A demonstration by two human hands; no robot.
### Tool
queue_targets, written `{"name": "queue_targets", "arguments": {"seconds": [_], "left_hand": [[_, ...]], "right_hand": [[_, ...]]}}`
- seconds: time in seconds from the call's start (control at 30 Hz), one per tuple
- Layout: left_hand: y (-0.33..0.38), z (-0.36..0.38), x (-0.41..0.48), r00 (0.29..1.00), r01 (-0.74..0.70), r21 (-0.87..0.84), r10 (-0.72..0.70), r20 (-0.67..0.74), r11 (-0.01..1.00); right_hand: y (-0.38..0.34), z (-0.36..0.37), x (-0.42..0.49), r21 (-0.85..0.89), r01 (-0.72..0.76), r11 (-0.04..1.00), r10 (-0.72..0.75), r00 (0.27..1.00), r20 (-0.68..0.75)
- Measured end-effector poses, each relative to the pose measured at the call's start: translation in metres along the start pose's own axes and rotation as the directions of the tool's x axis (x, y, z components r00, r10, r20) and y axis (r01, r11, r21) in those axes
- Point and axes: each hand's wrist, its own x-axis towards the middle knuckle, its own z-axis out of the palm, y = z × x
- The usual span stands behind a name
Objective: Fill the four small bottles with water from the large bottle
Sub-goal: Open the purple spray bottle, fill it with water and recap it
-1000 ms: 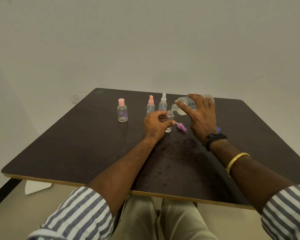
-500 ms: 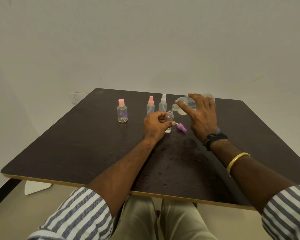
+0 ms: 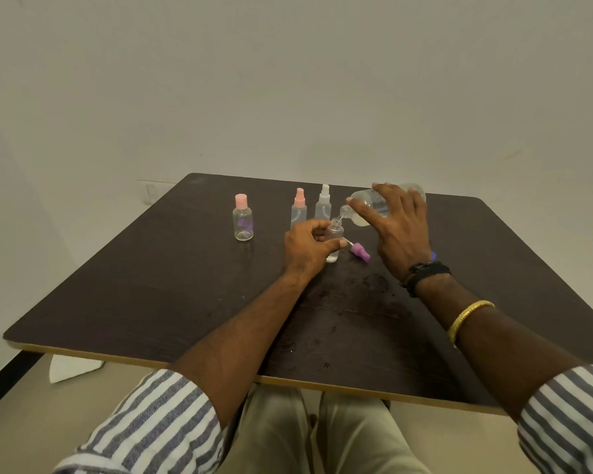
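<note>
L hand grips sm bottle | R hand grips tilted lg bottle | unchanged vs 0.5 s ago

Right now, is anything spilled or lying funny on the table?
Yes. Wet-looking drops and smears dot the dark table just this side of the open small bottle, likely spilled water. The purple spray cap lies on its side beside that bottle, off for filling.
</note>
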Motion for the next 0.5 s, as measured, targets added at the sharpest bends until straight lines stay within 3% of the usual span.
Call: {"name": "queue_targets", "arguments": {"seconds": [0.5], "left_hand": [[-0.0017,-0.0019,-0.0017,1.000,-0.005,-0.002,0.005,0.001,1.000]], "right_hand": [[-0.0016,-0.0034,0.0016,-0.007,0.002,1.000,-0.001,1.000,0.019]]}}
